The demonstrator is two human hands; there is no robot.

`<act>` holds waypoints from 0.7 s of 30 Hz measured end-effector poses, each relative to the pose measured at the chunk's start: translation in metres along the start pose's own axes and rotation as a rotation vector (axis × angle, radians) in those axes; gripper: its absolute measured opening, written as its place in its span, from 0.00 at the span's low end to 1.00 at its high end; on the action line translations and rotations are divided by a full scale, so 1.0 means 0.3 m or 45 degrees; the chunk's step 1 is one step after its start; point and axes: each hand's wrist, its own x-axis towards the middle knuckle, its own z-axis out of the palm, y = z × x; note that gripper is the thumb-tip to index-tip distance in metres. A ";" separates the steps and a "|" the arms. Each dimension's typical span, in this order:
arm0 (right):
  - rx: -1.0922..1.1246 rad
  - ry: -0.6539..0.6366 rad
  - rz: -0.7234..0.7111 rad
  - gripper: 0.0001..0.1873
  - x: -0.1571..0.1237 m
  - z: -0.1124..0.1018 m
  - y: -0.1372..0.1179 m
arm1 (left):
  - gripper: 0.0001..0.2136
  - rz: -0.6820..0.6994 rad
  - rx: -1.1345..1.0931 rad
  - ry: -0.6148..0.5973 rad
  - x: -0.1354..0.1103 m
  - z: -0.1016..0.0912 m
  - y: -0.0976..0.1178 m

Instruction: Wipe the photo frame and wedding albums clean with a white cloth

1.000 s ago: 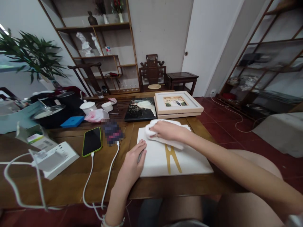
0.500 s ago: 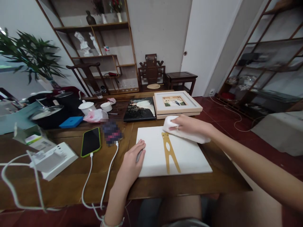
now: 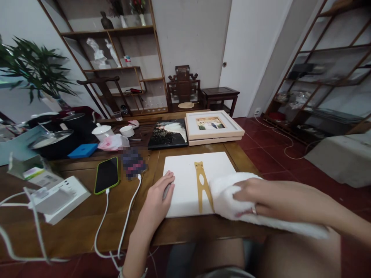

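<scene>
Lying palm-down, the right hand [image 3: 255,200] presses a cloth [image 3: 223,193] onto the board [image 3: 182,181].

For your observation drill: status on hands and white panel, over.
Left hand on white panel edge. Right hand holds white cloth on its near corner. Cable alongside, apart.

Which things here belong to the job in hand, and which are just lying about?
In use: white cloth, held by right hand; white panel with gold strut, steadied by left hand.
Lying about: phone, framed photo, dark print, teacup, blue box.
</scene>
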 end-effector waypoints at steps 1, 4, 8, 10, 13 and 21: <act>-0.009 0.007 0.002 0.09 0.022 -0.011 0.020 | 0.13 0.001 -0.001 0.001 0.000 -0.001 0.001; -0.094 0.161 0.012 0.07 0.124 -0.041 0.101 | 0.13 -0.001 -0.007 -0.001 -0.001 -0.003 0.002; -0.288 0.349 0.072 0.09 0.267 -0.062 0.181 | 0.13 -0.001 -0.011 -0.002 -0.002 -0.005 0.002; -0.355 0.372 0.055 0.10 0.306 -0.061 0.187 | 0.13 -0.001 -0.015 -0.004 -0.001 -0.005 0.001; -0.394 0.355 0.024 0.10 0.299 -0.044 0.152 | 0.13 -0.004 -0.020 -0.003 -0.002 -0.005 0.000; -0.034 0.135 -0.100 0.13 -0.003 0.085 0.019 | 0.13 -0.041 -0.031 -0.009 -0.002 -0.009 0.008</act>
